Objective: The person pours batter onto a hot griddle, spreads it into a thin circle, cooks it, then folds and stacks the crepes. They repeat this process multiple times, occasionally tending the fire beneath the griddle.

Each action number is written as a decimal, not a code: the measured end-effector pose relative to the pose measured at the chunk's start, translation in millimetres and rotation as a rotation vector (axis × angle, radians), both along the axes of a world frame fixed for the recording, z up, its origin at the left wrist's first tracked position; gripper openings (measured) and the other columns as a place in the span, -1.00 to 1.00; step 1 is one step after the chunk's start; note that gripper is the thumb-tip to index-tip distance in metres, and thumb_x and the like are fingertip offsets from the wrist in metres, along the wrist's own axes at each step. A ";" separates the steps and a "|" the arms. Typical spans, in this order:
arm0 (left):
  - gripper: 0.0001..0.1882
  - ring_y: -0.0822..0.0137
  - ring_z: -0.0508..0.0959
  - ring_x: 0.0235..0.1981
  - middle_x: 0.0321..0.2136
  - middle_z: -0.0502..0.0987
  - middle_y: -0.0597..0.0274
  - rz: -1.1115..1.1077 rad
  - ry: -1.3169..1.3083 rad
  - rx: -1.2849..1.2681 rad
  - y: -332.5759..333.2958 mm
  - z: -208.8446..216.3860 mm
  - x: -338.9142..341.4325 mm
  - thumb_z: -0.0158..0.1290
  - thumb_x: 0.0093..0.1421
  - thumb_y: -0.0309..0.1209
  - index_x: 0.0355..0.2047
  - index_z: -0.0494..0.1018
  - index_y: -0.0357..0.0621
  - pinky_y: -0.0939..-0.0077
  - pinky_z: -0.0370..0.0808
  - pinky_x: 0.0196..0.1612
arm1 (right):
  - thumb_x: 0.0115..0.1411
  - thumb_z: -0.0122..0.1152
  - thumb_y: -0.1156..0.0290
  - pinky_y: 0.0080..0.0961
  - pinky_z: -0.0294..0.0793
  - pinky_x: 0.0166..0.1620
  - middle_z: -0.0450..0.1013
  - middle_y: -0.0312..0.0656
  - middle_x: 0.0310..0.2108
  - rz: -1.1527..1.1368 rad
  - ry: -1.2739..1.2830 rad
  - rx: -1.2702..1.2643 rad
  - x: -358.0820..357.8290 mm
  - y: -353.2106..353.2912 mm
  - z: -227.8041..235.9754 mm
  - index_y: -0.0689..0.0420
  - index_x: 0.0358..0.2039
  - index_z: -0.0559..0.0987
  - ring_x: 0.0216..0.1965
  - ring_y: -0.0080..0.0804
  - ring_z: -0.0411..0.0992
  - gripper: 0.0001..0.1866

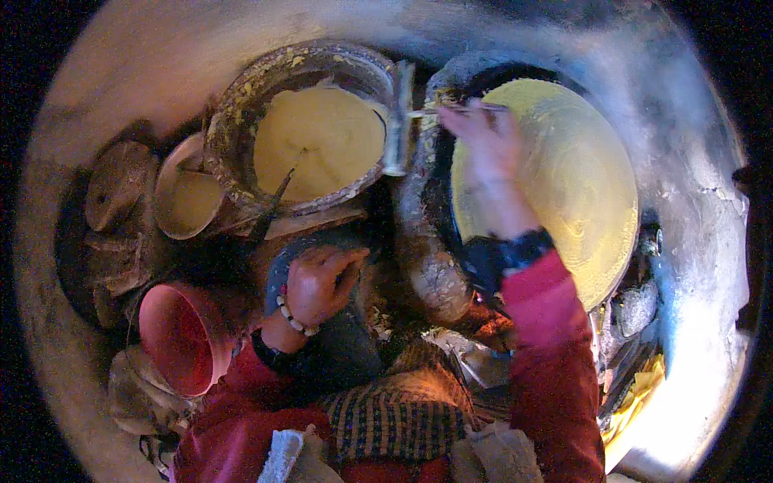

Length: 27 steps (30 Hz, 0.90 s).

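Observation:
My right hand, slightly blurred, grips the thin handle of a T-shaped batter spreader. The spreader's bar lies beside the right rim of a crusted pot of pale yellow batter. Beneath my right wrist, a wide round griddle carries a thin yellow batter sheet with swirl marks. Closed in a loose fist, my left hand rests low in the middle with nothing visible in it. A dark ladle handle slants out of the batter, above and left of that hand.
Left of the pot stands a smaller bowl with batter, near a brown slab. A pink-red bucket lies tilted by my left forearm. Fire glows under the griddle's near side. Yellow sheets lie at lower right.

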<state>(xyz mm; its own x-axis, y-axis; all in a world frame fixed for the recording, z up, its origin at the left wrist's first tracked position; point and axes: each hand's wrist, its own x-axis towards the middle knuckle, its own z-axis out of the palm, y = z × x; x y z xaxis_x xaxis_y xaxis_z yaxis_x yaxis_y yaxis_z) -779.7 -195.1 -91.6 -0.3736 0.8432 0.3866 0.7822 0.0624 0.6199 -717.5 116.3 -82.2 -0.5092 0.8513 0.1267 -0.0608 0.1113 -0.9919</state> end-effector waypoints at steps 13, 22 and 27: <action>-0.74 0.04 0.59 -0.37 -0.41 0.60 0.06 -0.052 -0.031 0.044 0.9 -0.9 -10.9 0.16 0.00 -0.50 -0.24 0.55 -0.10 0.24 0.54 -0.30 | 0.00 0.39 0.42 -0.35 0.55 -0.44 0.51 -0.13 -0.38 -0.115 -0.604 0.444 -101.5 -44.9 -102.3 0.14 -0.32 0.44 -0.43 -0.23 0.55 -0.70; -0.77 0.11 0.61 -0.41 -0.45 0.61 0.16 -0.031 -0.003 0.042 7.3 -5.2 8.8 0.14 0.09 -0.48 -0.19 0.56 -0.05 0.28 0.54 -0.34 | 0.14 0.21 0.45 -0.28 0.48 -0.31 0.51 -0.08 -0.36 0.082 -0.534 0.021 129.5 -140.2 -85.2 0.12 -0.25 0.46 -0.39 -0.19 0.50 -0.83; -0.81 0.15 0.61 -0.47 -0.48 0.61 0.20 0.013 0.057 0.030 15.8 -7.5 23.8 0.12 0.13 -0.45 -0.21 0.57 0.00 0.30 0.53 -0.41 | 0.22 0.14 0.42 -0.46 0.52 -0.44 0.50 -0.18 -0.45 0.149 -0.531 0.332 252.6 -212.4 -100.1 0.13 -0.22 0.44 -0.49 -0.44 0.53 -0.86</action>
<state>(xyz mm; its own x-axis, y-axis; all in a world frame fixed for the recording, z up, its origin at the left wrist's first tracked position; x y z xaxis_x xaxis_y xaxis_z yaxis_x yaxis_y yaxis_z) -755.9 -179.4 -99.1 -0.3612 0.8262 0.4324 0.8157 0.0552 0.5758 -464.9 -96.1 -182.3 -0.6851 0.7251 0.0695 0.3907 0.4463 -0.8051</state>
